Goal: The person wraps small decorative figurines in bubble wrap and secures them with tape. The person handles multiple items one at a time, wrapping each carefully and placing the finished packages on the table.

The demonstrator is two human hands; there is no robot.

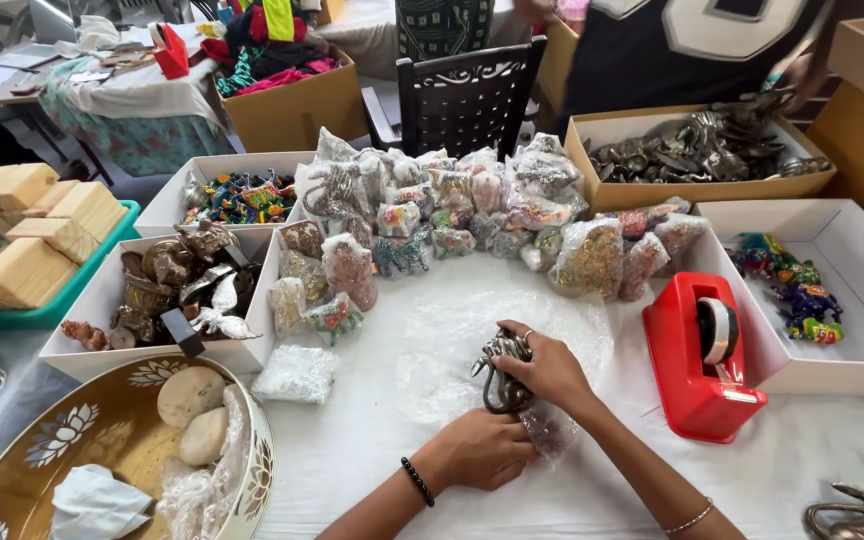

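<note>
**Two hands on a metal figurine over clear wrap**

The right hand (550, 368) is curled over a small silver-grey metal figurine (502, 375) — fingers closed around its top, a ring showing on one finger. The figurine stands near the middle of the white-covered tabletop (352, 450), resting on a sheet of clear plastic wrap (472, 335) that spreads out behind it. The left hand (482, 448), with a dark bead bracelet at the wrist, lies just below the figurine, fingers bent and pressing down on the crumpled edge of the wrap; whether it pinches the plastic or only holds it flat cannot be told.

Just to the right stands a red tape dispenser (687, 370). Behind the hands is a heap of small wrapped figurines (452, 215), and to the left a white box of metal pieces (167, 285). A gold and white bowl (102, 440) sits at the lower left — two pale round stones lie in it. Another metal figurine (857, 512) shows at the lower right corner.
</note>
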